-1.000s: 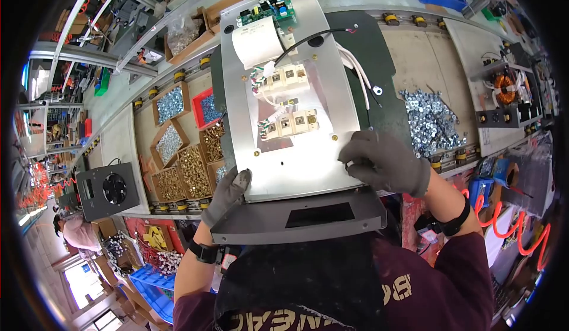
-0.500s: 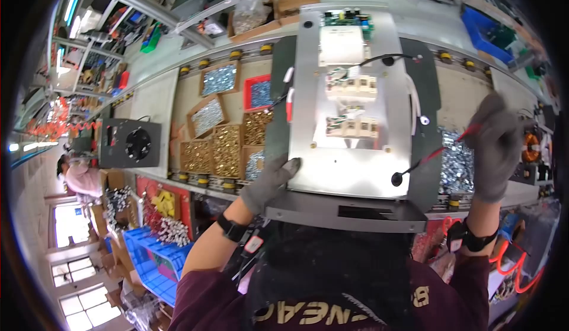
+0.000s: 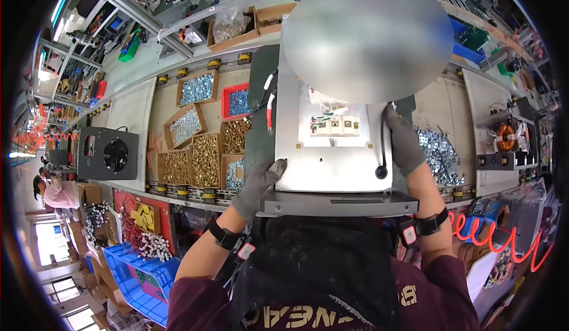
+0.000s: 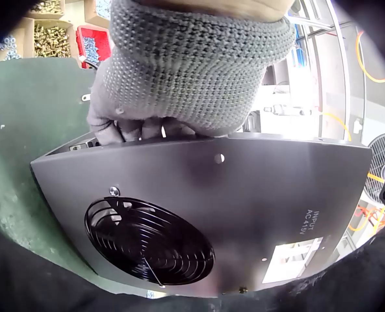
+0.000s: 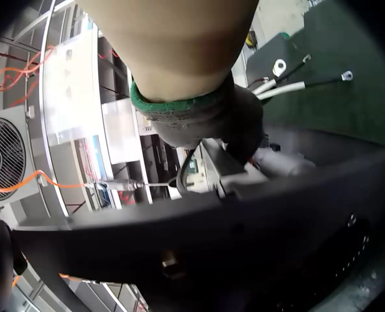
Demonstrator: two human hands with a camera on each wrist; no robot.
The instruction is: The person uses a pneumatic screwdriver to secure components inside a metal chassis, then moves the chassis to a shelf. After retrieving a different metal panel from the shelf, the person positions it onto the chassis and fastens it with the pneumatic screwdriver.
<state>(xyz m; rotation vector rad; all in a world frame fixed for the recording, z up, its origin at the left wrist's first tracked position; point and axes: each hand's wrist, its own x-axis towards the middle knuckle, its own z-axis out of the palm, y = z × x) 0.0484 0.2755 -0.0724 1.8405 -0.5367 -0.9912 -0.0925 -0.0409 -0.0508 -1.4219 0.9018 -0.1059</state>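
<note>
A bright metal plate (image 3: 338,174) with pale terminal blocks (image 3: 335,126) lies before me, its upper part hidden by a blurred oval. My gloved left hand (image 3: 261,186) grips the unit's left edge, thumb on the plate. In the left wrist view its fingers curl over the edge of a dark grey panel (image 4: 257,188) with a round fan grille (image 4: 150,240). A black cable (image 3: 384,144) comes up through a grommet near the plate's lower right corner. My gloved right hand (image 3: 404,144), beside the right edge, pinches that cable near its fingertips.
Boxes of brass screws (image 3: 205,159) and silvery fasteners (image 3: 184,126) stand left of the unit, beside a red bin (image 3: 238,101). Loose silvery hardware (image 3: 437,156) is heaped on the right. A fan unit (image 3: 108,153) sits far left, another assembly (image 3: 505,141) far right.
The right hand drew the black cable with its red part up through the grommet and out to the right, then came back to the plate's right edge. The left hand keeps hold of the left edge.
</note>
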